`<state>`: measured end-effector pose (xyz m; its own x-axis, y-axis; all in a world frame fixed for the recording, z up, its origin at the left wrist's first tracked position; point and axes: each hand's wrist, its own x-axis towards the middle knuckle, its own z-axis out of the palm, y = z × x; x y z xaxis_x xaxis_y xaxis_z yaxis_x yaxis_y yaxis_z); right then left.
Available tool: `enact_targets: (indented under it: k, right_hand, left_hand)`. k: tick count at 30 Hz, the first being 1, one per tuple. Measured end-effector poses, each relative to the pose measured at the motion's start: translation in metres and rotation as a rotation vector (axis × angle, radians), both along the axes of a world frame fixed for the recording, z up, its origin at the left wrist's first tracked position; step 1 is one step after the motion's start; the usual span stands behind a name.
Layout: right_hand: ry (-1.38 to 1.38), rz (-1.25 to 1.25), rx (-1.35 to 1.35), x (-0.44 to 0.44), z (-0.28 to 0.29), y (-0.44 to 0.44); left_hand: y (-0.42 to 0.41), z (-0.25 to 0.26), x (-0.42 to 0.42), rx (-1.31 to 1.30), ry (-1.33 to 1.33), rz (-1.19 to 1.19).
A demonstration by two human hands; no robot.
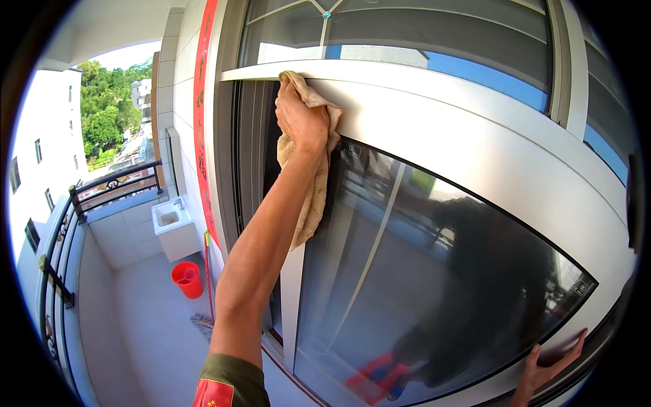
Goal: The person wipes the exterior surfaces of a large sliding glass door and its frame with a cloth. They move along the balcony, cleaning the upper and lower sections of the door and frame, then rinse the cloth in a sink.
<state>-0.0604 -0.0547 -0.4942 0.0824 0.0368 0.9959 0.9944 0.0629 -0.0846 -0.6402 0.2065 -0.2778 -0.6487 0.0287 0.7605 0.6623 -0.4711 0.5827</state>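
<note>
My left hand [302,119] is raised to the top left corner of a sliding glass door [407,285], its fingers closed on a beige cloth [311,213]. The cloth presses against the upper metal frame [432,122], and its loose end hangs down beside the wrist. At the lower right, my right hand [546,369] rests on the door's metal side frame with fingers spread, holding nothing. The dark glass reflects a figure and a red object low down.
A red bucket [187,280] stands on the balcony floor near a small white sink [172,219]. A mop [207,285] leans on the tiled wall beside a red paper banner [201,127]. A dark metal railing [61,280] runs along the left.
</note>
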Motion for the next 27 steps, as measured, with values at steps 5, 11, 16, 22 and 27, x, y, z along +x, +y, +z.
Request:
enact_targets:
  k: [5,11,16,22,27]
  right_hand:
    - [0.020,-0.030,-0.003,0.018,-0.006,-0.010]
    - [-0.007,-0.018,-0.019,0.028,-0.006,-0.015]
    - [-0.014,-0.093,-0.018,0.023,-0.005,-0.011]
    - [0.002,-0.069,-0.035,0.009,0.001,-0.014]
    - [0.013,-0.055,-0.051,0.016,-0.001,-0.015]
  left_hand:
    - [-0.041,-0.046,0.073,0.312,0.390,-0.100]
    - [-0.064,-0.053,0.085,0.299,0.815,-0.157]
    - [-0.002,-0.047,-0.031,0.085,0.179,-0.187]
    - [0.006,-0.031,-0.015,0.227,0.148,-0.012]
    - [-0.056,-0.024,0.107,0.341,0.264,-0.261]
